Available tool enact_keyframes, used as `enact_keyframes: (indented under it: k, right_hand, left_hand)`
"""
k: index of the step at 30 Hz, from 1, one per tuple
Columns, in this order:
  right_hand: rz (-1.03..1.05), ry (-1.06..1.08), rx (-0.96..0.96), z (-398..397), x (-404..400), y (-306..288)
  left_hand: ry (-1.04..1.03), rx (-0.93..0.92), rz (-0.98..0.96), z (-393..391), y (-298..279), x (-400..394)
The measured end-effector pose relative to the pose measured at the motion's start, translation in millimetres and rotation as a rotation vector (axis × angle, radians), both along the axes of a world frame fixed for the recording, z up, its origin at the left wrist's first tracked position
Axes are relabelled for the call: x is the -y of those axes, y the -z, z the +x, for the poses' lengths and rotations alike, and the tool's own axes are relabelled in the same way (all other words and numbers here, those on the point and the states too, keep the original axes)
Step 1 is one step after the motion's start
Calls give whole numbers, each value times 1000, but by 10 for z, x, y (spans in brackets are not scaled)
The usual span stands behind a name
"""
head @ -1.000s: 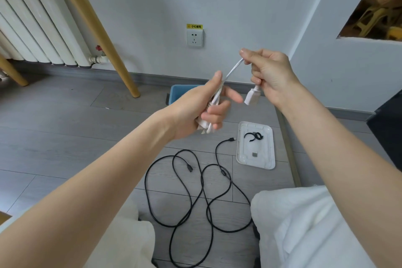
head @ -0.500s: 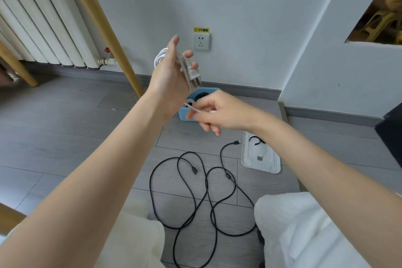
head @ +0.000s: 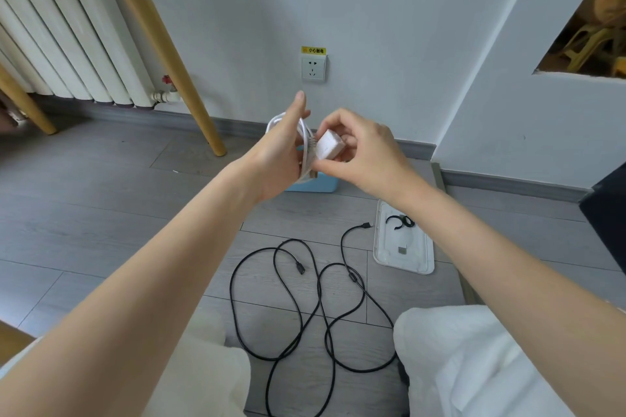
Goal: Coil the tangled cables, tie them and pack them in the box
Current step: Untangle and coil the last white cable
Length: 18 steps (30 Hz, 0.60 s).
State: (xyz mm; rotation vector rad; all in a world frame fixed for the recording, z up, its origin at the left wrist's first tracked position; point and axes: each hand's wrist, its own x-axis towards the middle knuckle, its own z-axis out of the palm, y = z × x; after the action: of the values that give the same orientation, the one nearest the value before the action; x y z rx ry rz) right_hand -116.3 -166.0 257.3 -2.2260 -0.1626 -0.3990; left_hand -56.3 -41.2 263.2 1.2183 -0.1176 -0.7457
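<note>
Head view: the left hand (head: 281,152) is raised upright with its fingers extended, and the thin white cable (head: 306,142) is wound in loops around it, so the hand evidently serves as a former that keeps the coil uniform; the right hand (head: 359,152) pinches the white rectangular plug block (head: 328,145) at the cable's end, just beside the coil, probably to lay in the final turn. On the grey plank floor (head: 101,213), the long black cable (head: 305,301) lies loosely tangled between the knees. The pale blue box (head: 313,185) sits mostly hidden behind the hands, and the white lid (head: 403,261), lying near the right forearm, holds a black strap (head: 401,222), judged to be the tie.
</note>
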Motion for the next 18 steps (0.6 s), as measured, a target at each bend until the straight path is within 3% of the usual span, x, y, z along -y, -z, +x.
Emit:
enact_keyframes:
  k: [7,12,15,18]
  right_hand:
    - [64,14,-101,68,91,43]
    - [270,-227,-357,35,106,-28]
    - [328,-314,-367,5,81,-43]
    - [360,-196,-330,36,69,-23]
  left_hand:
    - [226,78,112,-93,23,48]
    - [351,133,197,-148,-3,83]
    - [380,95,140,-163,-34,81]
    - [390,51,48,-139,-54,74]
